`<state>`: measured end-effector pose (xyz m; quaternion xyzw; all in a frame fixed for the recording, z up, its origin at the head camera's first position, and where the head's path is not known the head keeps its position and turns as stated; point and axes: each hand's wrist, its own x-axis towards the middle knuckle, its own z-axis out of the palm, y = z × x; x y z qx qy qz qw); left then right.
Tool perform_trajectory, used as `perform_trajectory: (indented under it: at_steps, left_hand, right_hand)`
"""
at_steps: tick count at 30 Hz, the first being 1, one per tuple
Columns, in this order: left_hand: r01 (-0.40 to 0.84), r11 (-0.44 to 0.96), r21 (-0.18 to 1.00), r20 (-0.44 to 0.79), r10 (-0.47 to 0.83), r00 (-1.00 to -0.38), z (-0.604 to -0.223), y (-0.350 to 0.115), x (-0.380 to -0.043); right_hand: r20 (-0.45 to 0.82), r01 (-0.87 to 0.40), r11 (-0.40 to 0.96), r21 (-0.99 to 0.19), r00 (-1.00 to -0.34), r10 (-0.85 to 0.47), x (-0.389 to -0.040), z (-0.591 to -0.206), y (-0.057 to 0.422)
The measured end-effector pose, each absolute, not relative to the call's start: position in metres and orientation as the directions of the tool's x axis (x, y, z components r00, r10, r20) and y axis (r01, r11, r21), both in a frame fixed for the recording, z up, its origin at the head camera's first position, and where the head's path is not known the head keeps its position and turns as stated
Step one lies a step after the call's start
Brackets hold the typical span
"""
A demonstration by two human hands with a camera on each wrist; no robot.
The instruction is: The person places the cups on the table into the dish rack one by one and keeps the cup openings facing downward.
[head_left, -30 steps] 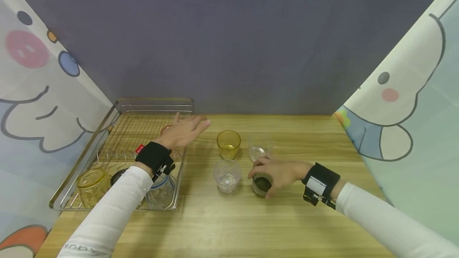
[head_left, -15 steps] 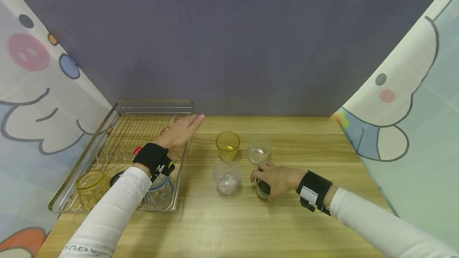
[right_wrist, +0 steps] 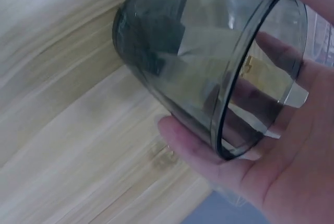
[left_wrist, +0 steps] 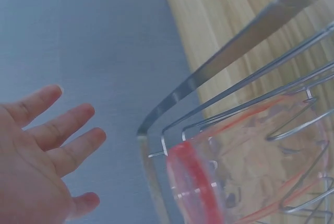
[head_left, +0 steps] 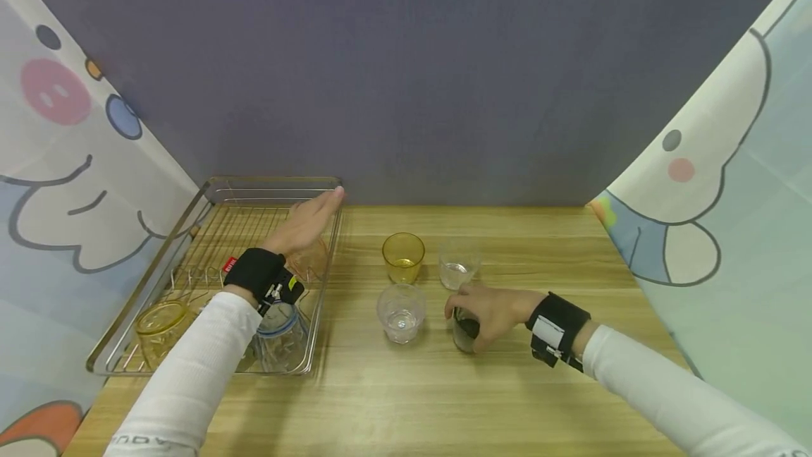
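My right hand point(head_left: 491, 309) grips a smoky grey glass point(head_left: 465, 340) near its rim, with the thumb on one side and fingers on the other. In the right wrist view the grey glass point(right_wrist: 172, 51) has a dark rim, with its base over the wood. Over the metal rack point(head_left: 326, 295), my left hand point(head_left: 304, 224) holds nothing; its fingers are straight and spread in the left wrist view. Below that hand, a clear pinkish glass with a red rim point(left_wrist: 250, 161) lies tilted among the rack's wires.
An amber glass point(head_left: 403, 259), a clear glass point(head_left: 401, 316) and another clear glass point(head_left: 458, 270) stand close left of and behind the grey glass. At the rack's front are a yellow glass point(head_left: 161, 333) and a blue-rimmed glass point(head_left: 282, 340). A grey wall point(head_left: 406, 90) closes the back.
My left hand has drawn left and slightly back over the rack. My right hand's fingers have settled round the grey glass, which has shifted slightly.
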<state>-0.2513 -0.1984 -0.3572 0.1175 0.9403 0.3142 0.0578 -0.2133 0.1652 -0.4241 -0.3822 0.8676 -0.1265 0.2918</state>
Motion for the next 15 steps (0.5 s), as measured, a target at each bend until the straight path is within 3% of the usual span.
perform_trajectory:
  at_steps: [7, 15]
  left_hand:
    - [0.238, 0.797, 0.554, 0.026, 0.270, -0.963, -0.343, -0.195, -0.248]
    - [0.333, 0.797, 0.504, 0.100, 0.329, -0.939, -0.331, -0.183, -0.242]
  right_hand:
    - [-0.385, -0.557, 0.642, -0.527, -0.517, -0.765, -0.223, -0.417, 0.168]
    - [-0.289, -0.539, 0.593, -0.599, -0.545, -0.787, -0.235, -0.402, 0.172]
